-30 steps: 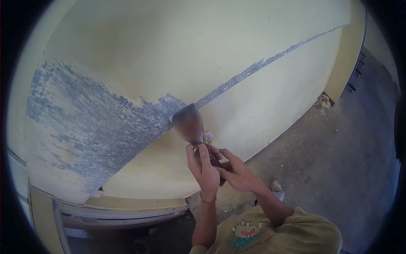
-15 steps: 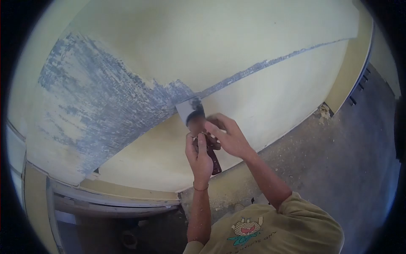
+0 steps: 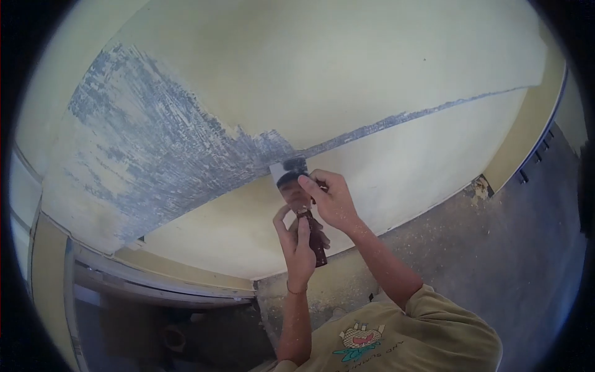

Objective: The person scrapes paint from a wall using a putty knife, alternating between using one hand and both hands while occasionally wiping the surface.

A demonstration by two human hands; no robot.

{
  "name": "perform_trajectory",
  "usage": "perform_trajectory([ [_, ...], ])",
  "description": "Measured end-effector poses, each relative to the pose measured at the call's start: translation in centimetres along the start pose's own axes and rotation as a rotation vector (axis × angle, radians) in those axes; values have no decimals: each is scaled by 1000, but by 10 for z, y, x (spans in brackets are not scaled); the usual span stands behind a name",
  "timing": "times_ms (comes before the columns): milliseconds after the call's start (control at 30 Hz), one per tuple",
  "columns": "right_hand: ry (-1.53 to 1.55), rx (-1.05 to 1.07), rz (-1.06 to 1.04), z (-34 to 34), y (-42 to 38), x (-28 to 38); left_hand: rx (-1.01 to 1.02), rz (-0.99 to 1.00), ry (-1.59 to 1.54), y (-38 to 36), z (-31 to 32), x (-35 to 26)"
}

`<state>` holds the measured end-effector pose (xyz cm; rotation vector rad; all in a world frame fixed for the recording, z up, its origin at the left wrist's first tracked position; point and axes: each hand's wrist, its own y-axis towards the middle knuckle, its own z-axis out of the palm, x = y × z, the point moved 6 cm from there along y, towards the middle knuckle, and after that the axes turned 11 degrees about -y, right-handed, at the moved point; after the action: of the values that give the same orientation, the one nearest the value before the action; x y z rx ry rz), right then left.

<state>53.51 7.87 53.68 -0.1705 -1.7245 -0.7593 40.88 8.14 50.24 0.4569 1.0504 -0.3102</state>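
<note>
Held upright before the wall is a putty knife with a wide, shiny metal blade and a dark red handle. My left hand is closed around the handle just below the blade, its thumb lying along the front. At the blade's right edge, my right hand pinches the metal, thumb on the face and fingers partly hidden behind. The blade's top edge is close to the scraped grey strip on the wall; whether it touches cannot be made out. Dark smudges or reflections show on the blade.
A large scraped grey-blue patch covers the wall's left part, narrowing into a thin strip to the right. Pale flecks dot the concrete floor. At lower left there is a dark recess below a ledge. Several dark pegs stand at right.
The view has shifted, so the wall and hands appear lower. My right thumb now lies higher along the blade's edge, and my left hand sits slightly lower on the putty knife.
</note>
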Motion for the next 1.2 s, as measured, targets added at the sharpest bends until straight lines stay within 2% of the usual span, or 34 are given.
perform_trajectory([
  [67,52,-27,10,-1,4,0,-25,-13,-34,-10,-8,9],
  [133,86,-55,95,0,8,-10,175,-236,-243,-18,-4,34],
  [167,81,-46,97,0,10,-12,174,-257,-242,-22,0,40],
  [300,-79,-44,52,-5,15,6,120,-241,-115,-23,4,42],
  [367,-148,-60,10,-2,16,12,50,-133,-68,-19,3,38],
  [433,37,-162,-18,2,19,3,25,-113,-108,-16,11,32],
  [533,95,-204,48,9,19,-14,-7,-83,-122,-11,10,28],
  [633,167,-290,-12,15,22,-15,-32,-79,-66,-10,14,20],
  [733,331,-272,55,14,17,14,-89,-89,20,-18,13,17],
  [967,359,-235,79,17,17,13,-150,-110,77,-21,13,10],
  [1033,403,-294,23,17,18,11,-157,-94,96,-17,12,8],
  [1200,371,-324,44,18,18,10,-163,-103,85,-20,14,10],
])
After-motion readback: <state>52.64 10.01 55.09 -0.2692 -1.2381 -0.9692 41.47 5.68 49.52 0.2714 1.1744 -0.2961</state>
